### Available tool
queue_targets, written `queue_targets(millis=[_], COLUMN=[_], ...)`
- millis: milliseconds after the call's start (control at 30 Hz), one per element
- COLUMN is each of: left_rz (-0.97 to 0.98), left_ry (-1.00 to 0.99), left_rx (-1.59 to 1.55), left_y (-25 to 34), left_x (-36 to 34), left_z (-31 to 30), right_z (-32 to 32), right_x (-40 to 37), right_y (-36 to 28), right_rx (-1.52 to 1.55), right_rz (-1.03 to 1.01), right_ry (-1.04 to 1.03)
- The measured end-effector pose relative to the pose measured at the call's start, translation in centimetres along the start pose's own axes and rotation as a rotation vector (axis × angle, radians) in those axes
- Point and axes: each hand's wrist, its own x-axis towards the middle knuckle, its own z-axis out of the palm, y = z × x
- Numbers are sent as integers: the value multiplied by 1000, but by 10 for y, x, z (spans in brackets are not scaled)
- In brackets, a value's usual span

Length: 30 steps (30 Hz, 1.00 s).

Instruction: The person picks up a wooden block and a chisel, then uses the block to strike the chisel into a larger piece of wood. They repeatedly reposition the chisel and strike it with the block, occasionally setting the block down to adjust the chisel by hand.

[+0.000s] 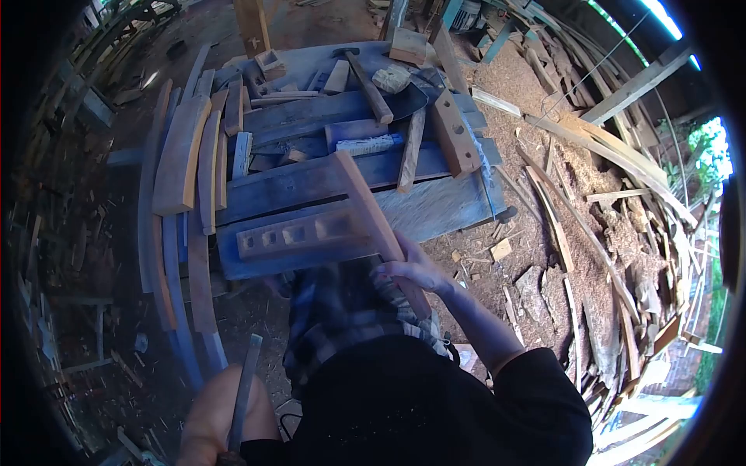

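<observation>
My right hand (416,270) is closed around a long squared wooden stick (367,203), which slants up and left over the bench. At the bottom left, my bent left arm (221,404) runs to the picture's edge, where my left hand is mostly cut off. A flat metal chisel (245,388) rises there, its dark handle at the edge and its blade pointing up. In front of me on the bench lies a wooden block (256,250) with a row of square recesses of growing size. The stick passes over the block's right end.
On the plank bench (287,182) lie a hammer (369,89), a block with round holes (457,136), a curved wooden piece (183,155) and several offcuts. Long boards (172,287) lean along its left side. Shavings and timber scraps (544,194) cover the ground at right.
</observation>
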Motion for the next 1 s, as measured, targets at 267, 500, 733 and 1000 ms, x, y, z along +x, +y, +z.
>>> queue_targets(millis=[267, 500, 733, 1000], left_rz=[-49, -200, -449, -471], left_ry=[544, 702, 652, 520], left_rx=[-183, 178, 152, 75], left_y=[-159, -281, -300, -302], left_x=[-13, -33, -33, -29], left_z=[-44, -44, -26, -26], right_z=[-20, -26, -28, -24], right_x=[-31, -49, -60, -61], right_y=[-7, -1, -7, -18], right_rx=[-47, -108, -101, -121], right_rz=[-85, -127, -127, -150], right_ry=[163, 181, 201, 188])
